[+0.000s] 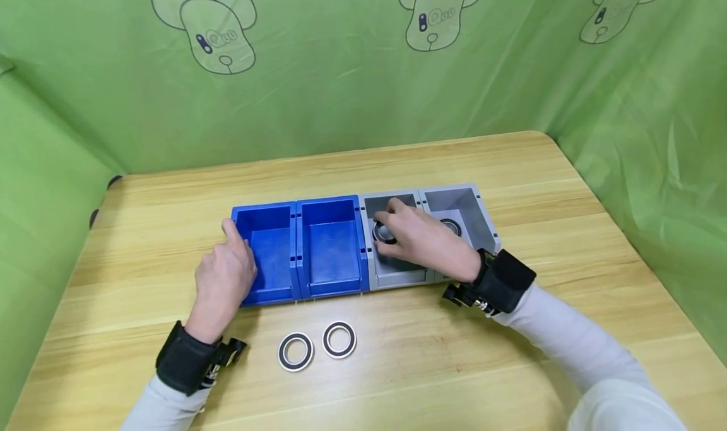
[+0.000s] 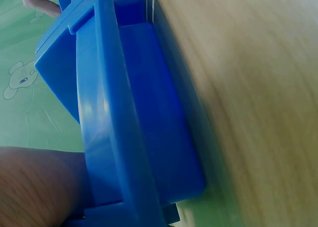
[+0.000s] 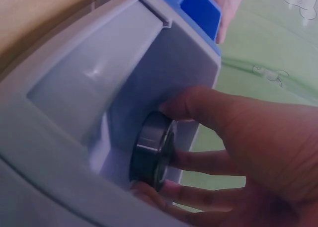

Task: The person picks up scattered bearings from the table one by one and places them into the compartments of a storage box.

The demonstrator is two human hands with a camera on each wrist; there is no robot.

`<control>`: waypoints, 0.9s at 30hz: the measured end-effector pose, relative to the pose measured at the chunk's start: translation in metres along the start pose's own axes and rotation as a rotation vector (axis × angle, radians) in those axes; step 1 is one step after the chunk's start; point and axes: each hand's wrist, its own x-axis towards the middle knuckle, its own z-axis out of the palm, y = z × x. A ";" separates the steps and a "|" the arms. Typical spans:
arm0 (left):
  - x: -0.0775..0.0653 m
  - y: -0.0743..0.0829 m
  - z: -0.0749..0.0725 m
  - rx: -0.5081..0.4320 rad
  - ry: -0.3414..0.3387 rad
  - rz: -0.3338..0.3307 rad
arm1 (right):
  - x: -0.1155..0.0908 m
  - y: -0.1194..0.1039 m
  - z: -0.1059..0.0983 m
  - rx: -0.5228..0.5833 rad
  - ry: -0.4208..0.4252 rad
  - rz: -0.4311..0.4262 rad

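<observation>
In the head view my right hand reaches into the left grey bin and holds a ball bearing by its edge. The right wrist view shows this bearing tilted near the bin's inner wall, with the thumb at its upper edge and fingertips at its lower edge. At the far left, my left hand grips the outer side of the end blue bin. Part of that hand lies over the blue rim in the left wrist view; its fingertips are hidden.
A second blue bin stands between the end blue bin and the grey pair, all joined in a row. The right grey bin contains another bearing. Two bearings, one left and one right, lie flat on the wooden table before the bins.
</observation>
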 end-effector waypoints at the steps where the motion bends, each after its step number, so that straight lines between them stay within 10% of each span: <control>1: 0.000 0.000 0.000 0.001 -0.002 0.001 | 0.000 0.000 0.001 -0.008 -0.001 -0.006; 27: -0.002 0.000 -0.003 0.008 -0.001 -0.004 | 0.004 -0.002 0.015 -0.045 -0.061 -0.036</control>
